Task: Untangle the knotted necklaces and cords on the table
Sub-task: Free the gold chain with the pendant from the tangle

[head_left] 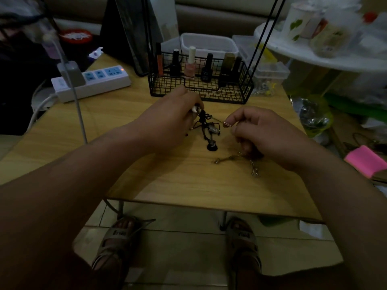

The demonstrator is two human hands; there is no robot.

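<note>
Head view: pinching the top of the knotted black cords [206, 126] with the left hand [167, 120], letting the lower end rest on the worktop [178, 181] between both hands. Pinching a thin chain [218, 121] that runs from the knot with the right hand [266, 135]. Partly hiding a second chain [228, 159] under the right palm; straining to make out its links in the dim light.

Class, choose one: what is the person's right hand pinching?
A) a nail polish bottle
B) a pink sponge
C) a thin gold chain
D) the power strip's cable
C: the right hand pinches a thin gold chain that runs to the black cord tangle, which the left hand holds.
</note>
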